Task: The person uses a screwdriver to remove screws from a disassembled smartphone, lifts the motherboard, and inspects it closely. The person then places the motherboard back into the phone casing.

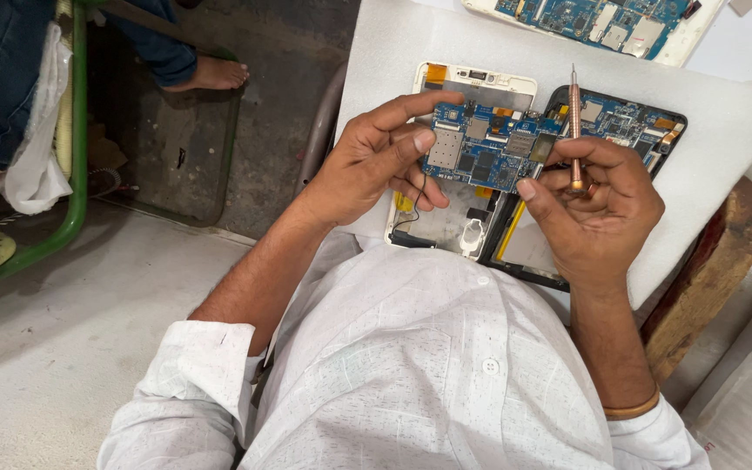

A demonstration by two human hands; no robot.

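Three opened tablets show on the white-covered counter (pixel 724 130): a white-framed shell (pixel 446 222) at the near edge, a black-framed one (pixel 646 122) just beside it, and a third (pixel 602 22) cut off at the far edge. One loose blue circuit board (pixel 489 148) is held above the white shell, between both hands. The left hand (pixel 376 161) has its fingers closed on the board's left end, thumb on top. The right hand (pixel 598 204) pinches the board's right edge with its thumb while its curled fingers grip one copper-coloured screwdriver (pixel 575 130), standing upright. The white shell holds a thin black wire and small parts, hard to make out; the hands hide much of both shells
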